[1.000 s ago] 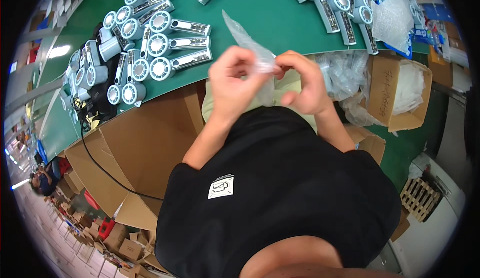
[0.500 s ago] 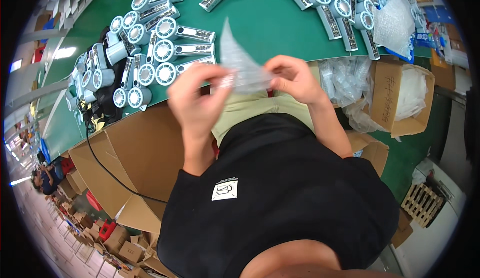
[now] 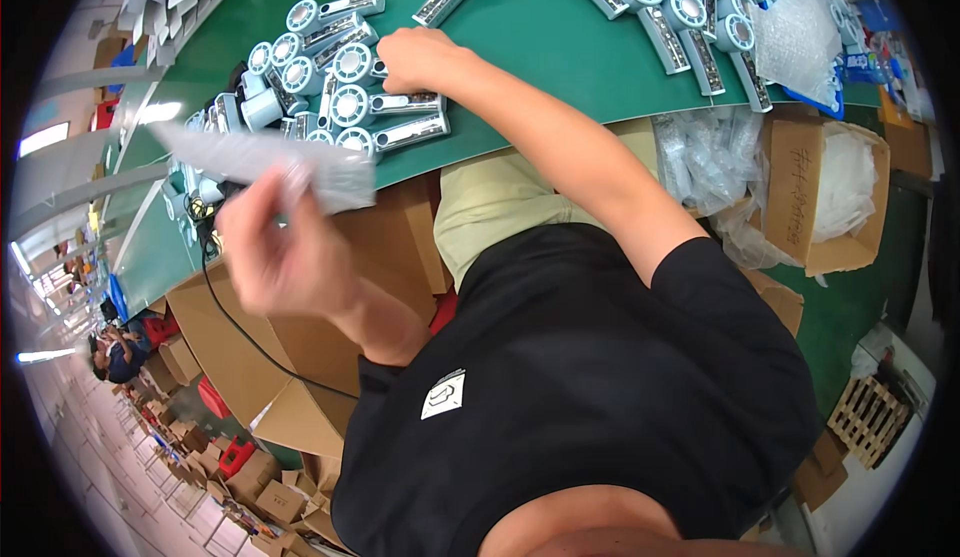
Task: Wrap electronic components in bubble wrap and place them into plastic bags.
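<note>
My left hand (image 3: 285, 252) pinches a translucent bubble-wrap bag (image 3: 345, 179), which stretches out to the left above the table and is blurred by motion. My right hand (image 3: 420, 59) reaches across to the left group of pale blue handheld devices. Its fingers are closed around the handle of one device (image 3: 353, 63), whose round slotted head shows beside the hand; the handle is mostly hidden. Just below lie two more such devices, one with a round head (image 3: 350, 106) and one with an open handle (image 3: 412, 132) showing inner parts.
More devices (image 3: 690, 12) lie at the right of the green table (image 3: 540, 67), near a bubble-wrap sheet (image 3: 795, 42). A carton with white bags (image 3: 790, 197) and clear wrapping (image 3: 700, 157) stand at right. An open carton (image 3: 270, 327) and black cable (image 3: 250, 342) are at left.
The bubble-wrap bag, held between both hands before, has swung left in my left hand. My right hand has let go of it and moved up-left onto a device.
</note>
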